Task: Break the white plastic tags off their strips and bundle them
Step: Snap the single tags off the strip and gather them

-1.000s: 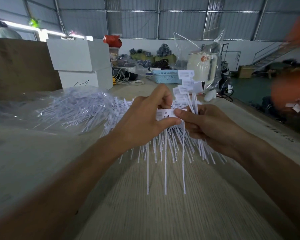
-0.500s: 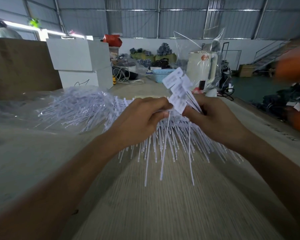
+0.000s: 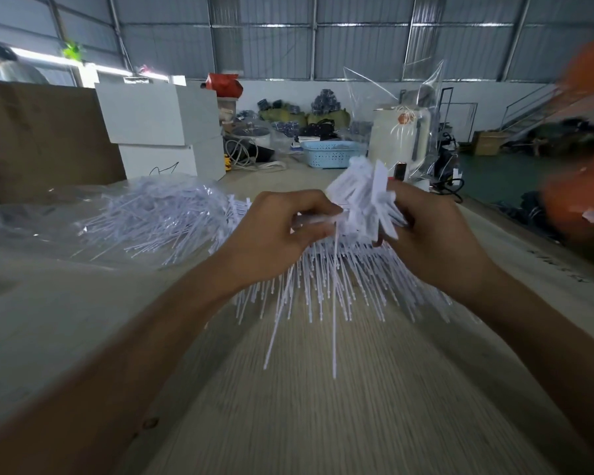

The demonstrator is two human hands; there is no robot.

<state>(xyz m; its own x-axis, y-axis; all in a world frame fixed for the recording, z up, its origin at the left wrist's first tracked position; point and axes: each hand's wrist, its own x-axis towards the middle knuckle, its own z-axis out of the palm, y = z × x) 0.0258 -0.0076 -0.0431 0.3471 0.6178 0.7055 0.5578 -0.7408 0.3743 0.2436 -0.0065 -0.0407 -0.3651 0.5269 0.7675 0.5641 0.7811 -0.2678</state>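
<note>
Clearly the two hands work as holder and feeder. The right hand point(image 3: 436, 234) is closed around a growing bundle of white tags point(image 3: 367, 197), flat heads fanned up and far of the fist, thin tails hanging toward the worktop point(image 3: 323, 423), probably so the heads stay aligned for bundling. The left hand point(image 3: 275, 234) pinches a single tag point(image 3: 318, 219) between thumb and fingertips, held just beside the bundle, apparently to lay it in with the rest. Below both hands a strip of unbroken tags point(image 3: 340, 279) lies spread on the worktop, within easy reach. Farther left sits a loose heap of tags in clear plastic point(image 3: 151, 217), well apart from the hands; whether those are finished or waiting I cannot tell.
</note>
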